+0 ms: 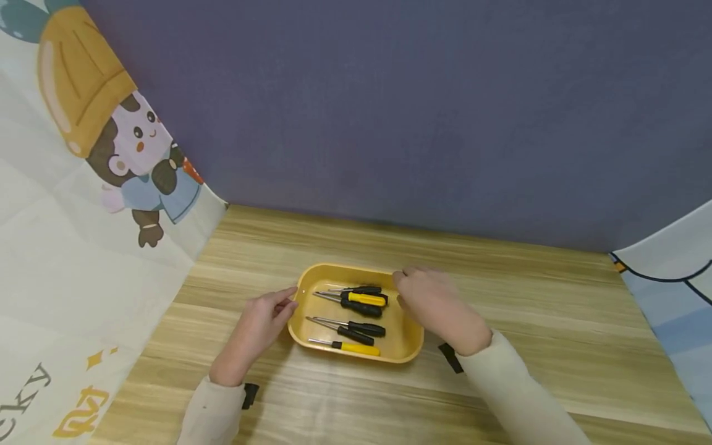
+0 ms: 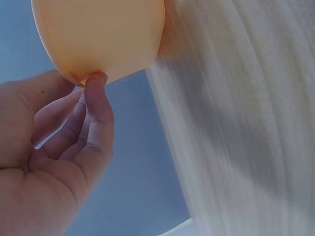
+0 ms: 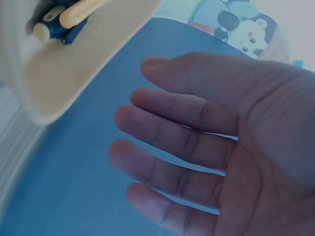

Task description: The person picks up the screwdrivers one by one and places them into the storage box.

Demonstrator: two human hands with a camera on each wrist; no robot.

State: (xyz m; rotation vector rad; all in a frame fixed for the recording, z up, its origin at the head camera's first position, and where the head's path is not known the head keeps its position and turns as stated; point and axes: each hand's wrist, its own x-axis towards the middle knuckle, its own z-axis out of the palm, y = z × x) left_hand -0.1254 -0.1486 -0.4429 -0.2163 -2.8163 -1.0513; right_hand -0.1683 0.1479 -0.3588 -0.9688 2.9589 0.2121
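A yellow tray [image 1: 397,352] sits on the table, holding several screwdrivers [image 1: 367,329] with black or yellow handles and their shafts toward the left. At the tray's left end, my left hand [image 1: 260,324] pinches the rim between thumb and fingers, clear in the left wrist view, where the tray wall [image 2: 106,34] fills the top. Over the right end is my right hand [image 1: 439,303], covering part of the rim in the head view. In the right wrist view that hand [image 3: 197,137] has its fingers extended and apart, with a gap between them and the tray.
The wood-grain table [image 1: 534,321] extends around the tray on all sides. A dark blue-grey panel [image 1: 389,111] rises behind it. On the left hangs a pale cloth [image 1: 72,266] printed with a cartoon figure. Black straps [image 1: 450,358] show near the wrists.
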